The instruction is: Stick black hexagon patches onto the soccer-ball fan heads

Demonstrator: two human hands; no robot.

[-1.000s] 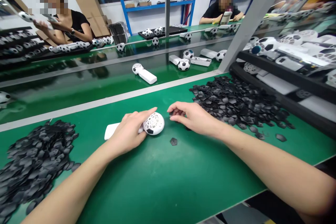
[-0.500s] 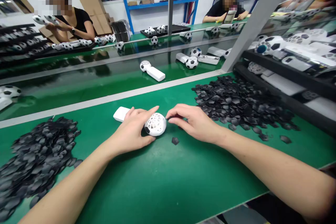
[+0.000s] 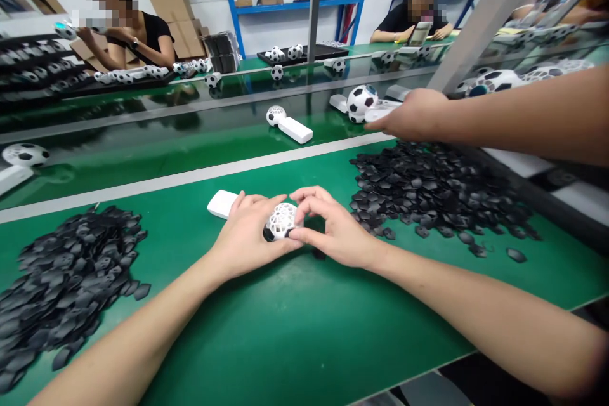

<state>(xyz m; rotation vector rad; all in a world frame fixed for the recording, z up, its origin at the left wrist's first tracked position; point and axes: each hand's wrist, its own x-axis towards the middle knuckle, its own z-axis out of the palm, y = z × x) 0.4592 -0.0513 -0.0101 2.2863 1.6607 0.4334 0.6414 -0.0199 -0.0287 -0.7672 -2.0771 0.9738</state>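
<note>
A white football-shaped ball head [image 3: 281, 218] with an openwork lattice top is in the middle of the green table, joined to a white rectangular body [image 3: 220, 203]. My left hand [image 3: 250, 225] is closed around the ball's left side, thumb along the near edge. On the ball's right side is my right hand [image 3: 328, 225], fingers curled and thumb pressed to a small black pentagonal piece [image 3: 288, 233] at the ball's lower edge. The fingers partly cover that piece. Under my right hand, a loose black piece [image 3: 319, 254] shows in part.
Piles of black pieces lie left [image 3: 71, 273] and right [image 3: 428, 190]. Beyond a grey strip [image 3: 190, 178], more football-headed devices [image 3: 288, 124] stand on a shiny green surface. A co-worker's arm [image 3: 499, 111] reaches in from the right, holding a white device. Other people sit across.
My right hand has moved left onto the ball, bringing the black piece against it. A co-worker's arm has come in from the right, over the right pile, with a football-headed device.
</note>
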